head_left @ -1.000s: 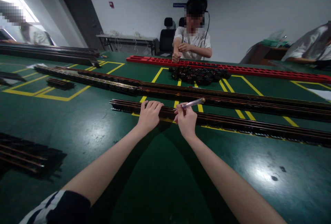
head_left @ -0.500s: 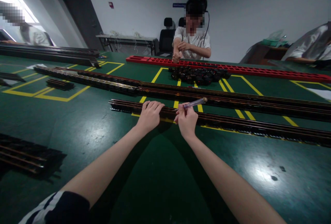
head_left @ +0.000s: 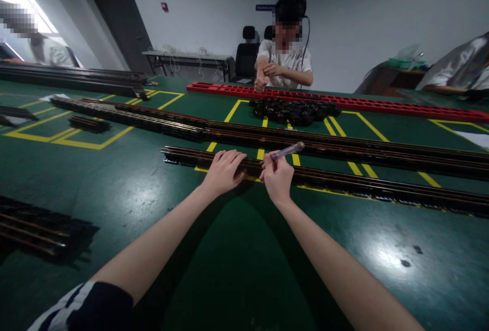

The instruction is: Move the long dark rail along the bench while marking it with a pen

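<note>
A long dark rail (head_left: 344,181) with coppery strips lies across the green table (head_left: 237,259) in front of me. My left hand (head_left: 222,170) rests on top of the rail, fingers curled over its far edge. Just to its right, my right hand (head_left: 276,175) is closed on a slim clear-handled tool (head_left: 287,151), its tip down at the rail and its brown-capped end pointing up to the right.
More long dark rails (head_left: 267,137) lie behind. A pile of small black parts (head_left: 292,109) and a long red rail (head_left: 344,102) lie before a seated person (head_left: 283,56) opposite. Short rail pieces (head_left: 34,229) sit at my left. Other people sit at far left and right.
Both hands have slid slightly to the right along the rail. The tool's angle has barely changed.
</note>
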`<action>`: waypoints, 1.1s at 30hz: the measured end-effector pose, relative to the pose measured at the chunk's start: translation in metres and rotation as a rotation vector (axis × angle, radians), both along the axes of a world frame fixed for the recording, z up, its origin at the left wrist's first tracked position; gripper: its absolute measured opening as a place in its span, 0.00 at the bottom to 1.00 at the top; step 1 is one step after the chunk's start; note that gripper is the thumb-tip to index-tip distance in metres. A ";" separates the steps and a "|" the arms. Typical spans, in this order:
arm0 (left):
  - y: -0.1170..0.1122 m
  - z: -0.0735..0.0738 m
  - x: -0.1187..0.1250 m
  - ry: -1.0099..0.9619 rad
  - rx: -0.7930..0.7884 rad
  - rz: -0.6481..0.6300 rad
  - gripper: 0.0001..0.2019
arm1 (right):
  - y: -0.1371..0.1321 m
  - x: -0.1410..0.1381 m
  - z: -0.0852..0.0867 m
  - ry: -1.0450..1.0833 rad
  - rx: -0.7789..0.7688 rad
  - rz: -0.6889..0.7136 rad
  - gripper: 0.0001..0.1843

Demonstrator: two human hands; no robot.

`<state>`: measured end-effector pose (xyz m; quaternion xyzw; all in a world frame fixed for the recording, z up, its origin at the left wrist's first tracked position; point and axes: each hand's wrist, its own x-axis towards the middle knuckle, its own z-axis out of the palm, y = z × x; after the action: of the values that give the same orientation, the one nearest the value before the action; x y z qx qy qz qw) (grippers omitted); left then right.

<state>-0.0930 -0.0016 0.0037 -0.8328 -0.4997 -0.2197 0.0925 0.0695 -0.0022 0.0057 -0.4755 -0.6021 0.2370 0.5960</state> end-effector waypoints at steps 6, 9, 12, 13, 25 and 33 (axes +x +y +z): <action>0.000 0.002 0.001 -0.007 -0.007 -0.005 0.16 | 0.003 0.006 0.001 -0.072 0.012 0.042 0.14; 0.001 0.003 0.001 -0.007 -0.014 0.010 0.15 | 0.003 0.010 0.006 -0.117 0.015 0.085 0.14; 0.001 0.004 0.002 0.001 -0.027 0.018 0.15 | 0.004 0.013 0.009 -0.238 0.048 0.032 0.14; 0.001 0.004 0.002 0.003 -0.030 0.023 0.15 | 0.005 0.014 0.010 -0.287 0.058 0.000 0.14; 0.000 0.005 0.017 -0.023 0.025 0.173 0.11 | 0.020 0.022 0.002 -0.503 0.204 -0.081 0.17; -0.002 0.006 0.019 -0.008 0.017 0.184 0.10 | 0.022 0.029 -0.006 -0.519 0.290 -0.099 0.19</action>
<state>-0.0741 -0.0031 0.0096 -0.7816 -0.5726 -0.2177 0.1174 0.0988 0.0198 -0.0006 -0.4588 -0.7380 -0.0103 0.4947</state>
